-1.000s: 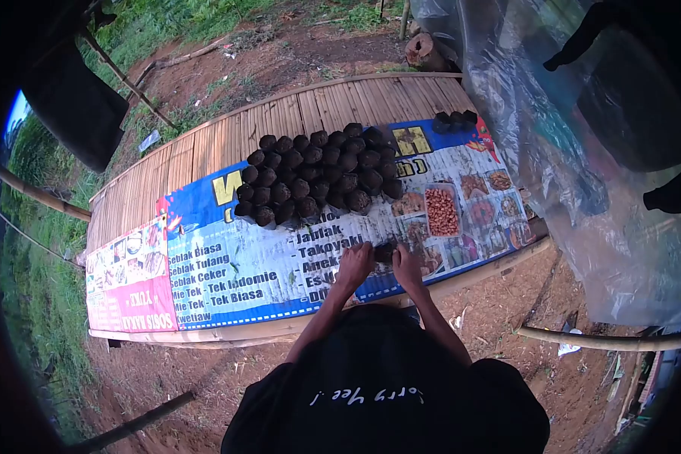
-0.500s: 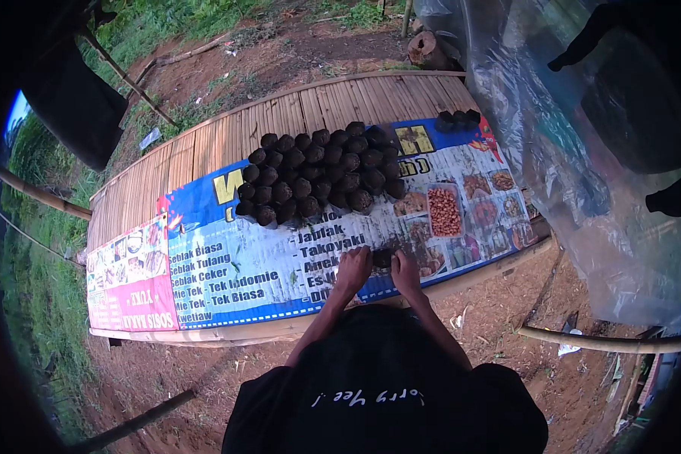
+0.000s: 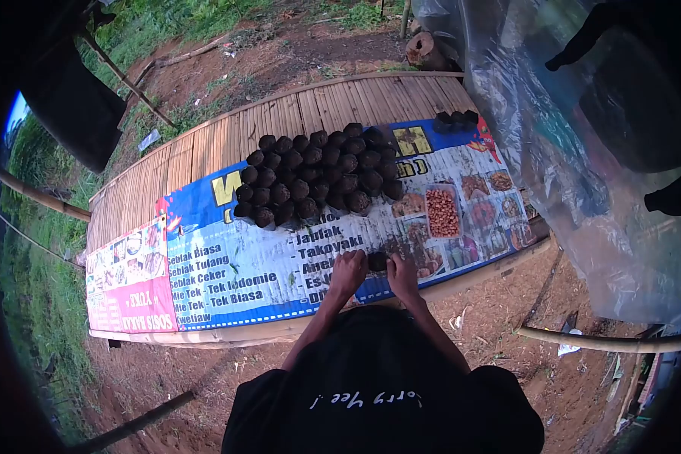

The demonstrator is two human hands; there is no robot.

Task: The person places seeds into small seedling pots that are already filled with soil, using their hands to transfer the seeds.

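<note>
Between my two hands, near the front edge of the banner, is a dark soil-filled bag [image 3: 377, 262]. My left hand [image 3: 350, 270] is closed on its left side, and my right hand [image 3: 401, 272] grips its right side. Several similar dark bags [image 3: 310, 175] stand packed together farther back on the banner. To the right of my hands lies a clear plastic tray of reddish-brown seeds [image 3: 443, 212].
A printed banner [image 3: 234, 265] covers much of a bamboo-slat table [image 3: 204, 147]. A few more dark bags [image 3: 455, 121] stand at the back right. Clear plastic sheeting [image 3: 537, 151] hangs on the right. A bamboo pole [image 3: 605, 342] is at the lower right.
Both hands have shifted slightly left and down with the dark bag, and more of the bag's top shows between them.
</note>
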